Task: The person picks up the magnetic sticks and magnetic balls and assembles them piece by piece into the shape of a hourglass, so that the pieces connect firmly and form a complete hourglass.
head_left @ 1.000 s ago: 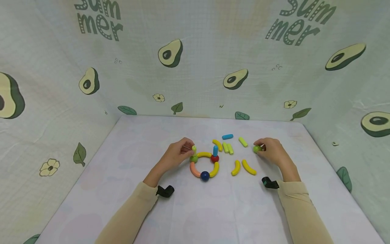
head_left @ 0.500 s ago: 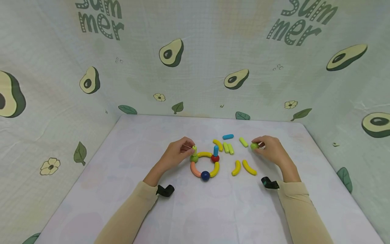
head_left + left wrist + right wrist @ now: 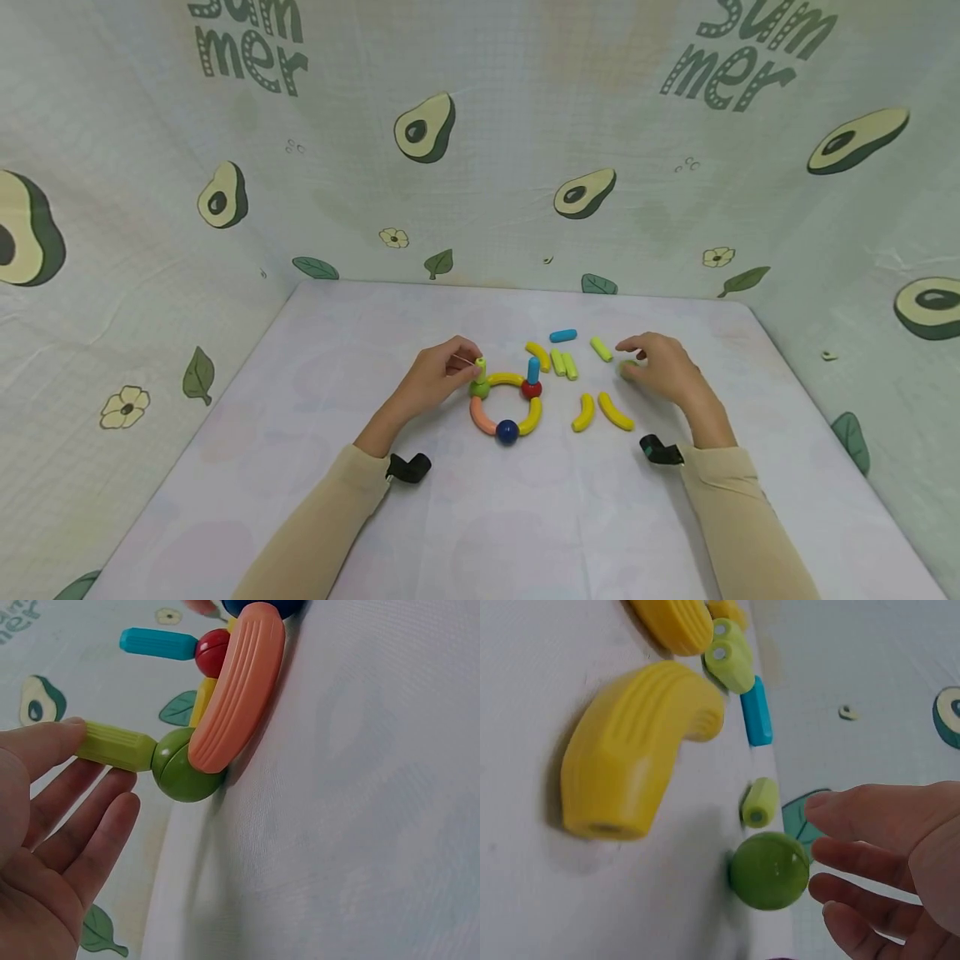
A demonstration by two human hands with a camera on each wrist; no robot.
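My left hand point(image 3: 438, 375) pinches the upright light green stick point(image 3: 116, 745), thumb on one side and fingertips on the other. The stick stands on a green ball point(image 3: 187, 769) in a ring of toy pieces. A salmon curved piece point(image 3: 482, 417), a navy ball point(image 3: 507, 432), yellow curved pieces point(image 3: 531, 416) and a red ball point(image 3: 531, 389) make up the ring. From the red ball rises a blue stick point(image 3: 533, 370). My right hand point(image 3: 889, 862) is beside a loose green ball point(image 3: 770, 870), its fingers loosely spread and apart from the ball.
Loose between the ring and my right hand are two yellow curved pieces point(image 3: 582, 413). Behind them are several light green sticks point(image 3: 601, 349), another blue stick point(image 3: 563, 336) and a yellow curve point(image 3: 537, 356). A printed cloth wall point(image 3: 480, 225) stands behind the table.
My right hand, which held the loose green ball and shifted it slightly left, has let go and its fingers have parted. The left hand keeps its hold on the light green stick.
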